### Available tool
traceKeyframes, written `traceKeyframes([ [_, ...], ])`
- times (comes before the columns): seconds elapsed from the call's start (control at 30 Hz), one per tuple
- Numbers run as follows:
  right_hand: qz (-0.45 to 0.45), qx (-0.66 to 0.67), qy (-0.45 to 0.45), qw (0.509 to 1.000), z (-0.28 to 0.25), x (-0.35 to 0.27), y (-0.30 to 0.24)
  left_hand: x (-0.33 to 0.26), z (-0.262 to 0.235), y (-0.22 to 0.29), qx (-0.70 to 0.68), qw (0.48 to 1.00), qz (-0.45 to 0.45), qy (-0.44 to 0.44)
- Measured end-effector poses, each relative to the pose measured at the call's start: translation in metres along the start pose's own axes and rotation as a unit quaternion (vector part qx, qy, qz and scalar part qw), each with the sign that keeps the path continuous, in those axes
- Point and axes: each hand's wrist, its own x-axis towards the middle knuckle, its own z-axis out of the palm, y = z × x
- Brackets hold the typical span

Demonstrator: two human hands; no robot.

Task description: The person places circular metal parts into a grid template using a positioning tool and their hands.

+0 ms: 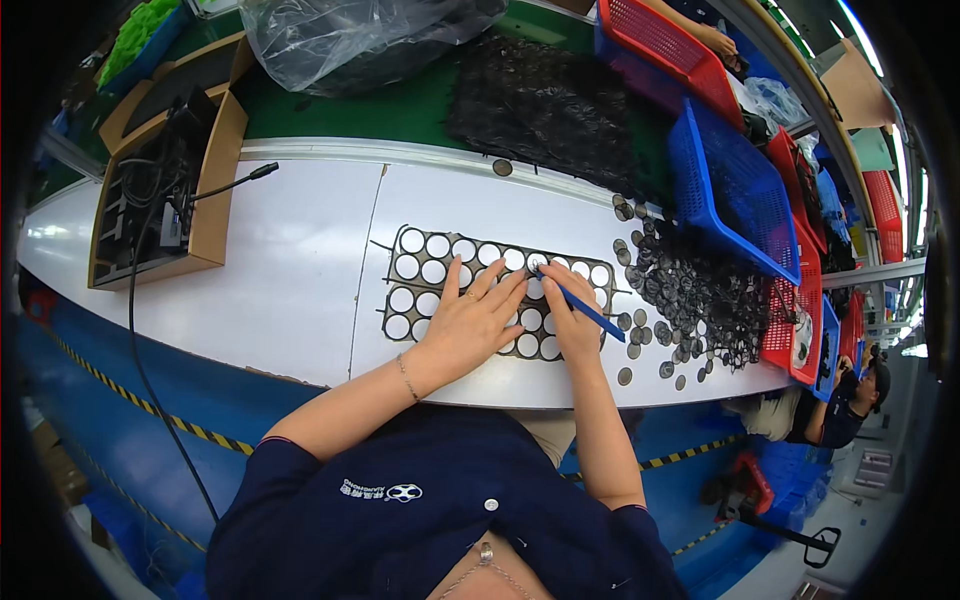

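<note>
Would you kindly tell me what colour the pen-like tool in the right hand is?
Blue; the tool in the right hand shows best in the head view.

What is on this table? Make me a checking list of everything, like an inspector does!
Surface: white table, green belt behind.
Job's things: dark sheet with round holes, flat on the table.
Clutter: pile of dark round discs to the right; clear plastic bag.
Grips: left hand pressed flat on the sheet; right hand holds a blue pen-like tool, tip at the sheet.
Cables: black cable hanging over the table edge.
Surroundings: blue basket, red basket, cardboard box.
</note>
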Motion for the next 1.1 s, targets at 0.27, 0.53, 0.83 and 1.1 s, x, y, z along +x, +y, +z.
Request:
traceKeyframes([
  [0.27,-0.020,-0.042,-0.014,0.999,0.000,-0.001,-0.004,-0.001,0.000,0.000,0.000,1.000,0.001,0.012],
  [0.53,-0.233,-0.291,0.033,0.927,-0.008,0.024,0.009,-0.001,0.000,0.001,0.004,1.000,0.004,0.019],
  [0.83,0.014,0.038,0.020,0.999,-0.011,-0.020,-0.005,-0.004,-0.008,0.007,0.016,1.000,-0.006,-0.020],
  [1.1,-0.028,-0.051,-0.015,0.998,0.000,-0.026,-0.017,-0.020,-0.008,0.007,-0.005,1.000,0.008,-0.012],
])
